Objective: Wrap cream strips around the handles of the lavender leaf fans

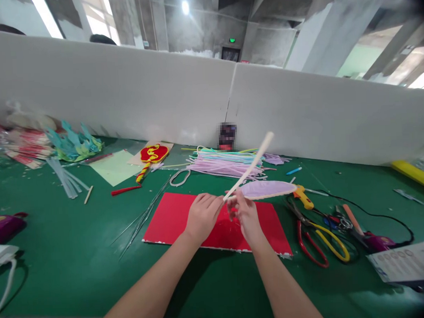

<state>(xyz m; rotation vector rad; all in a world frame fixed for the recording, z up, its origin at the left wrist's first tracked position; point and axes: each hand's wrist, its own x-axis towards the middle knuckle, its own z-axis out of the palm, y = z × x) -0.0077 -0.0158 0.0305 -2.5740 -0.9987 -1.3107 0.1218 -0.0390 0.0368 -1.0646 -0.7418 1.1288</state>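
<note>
My left hand [202, 218] is closed, its thumb and fingers pinching the lower end of a cream fuzzy pipe cleaner [256, 159] that slants up and away to the right. My right hand [247, 216] has its fingers curled beside it, with the fingertips at the pipe cleaner just above the pinch. From behind the right fingers a flat lilac fan-shaped piece [267, 189] with a cream edge extends to the right. Its near end is hidden by my fingers. Both hands are above a red board [172, 217] on the green table.
Behind the hands lies a pile of lilac and mint pipe cleaners [219, 165]. A red and yellow fan [153, 154] rests to the left, near thin wires [142, 218]. On the right are a yellow glue gun [304, 197], pliers [328, 243] and a cable. A white partition [125, 92] stands behind.
</note>
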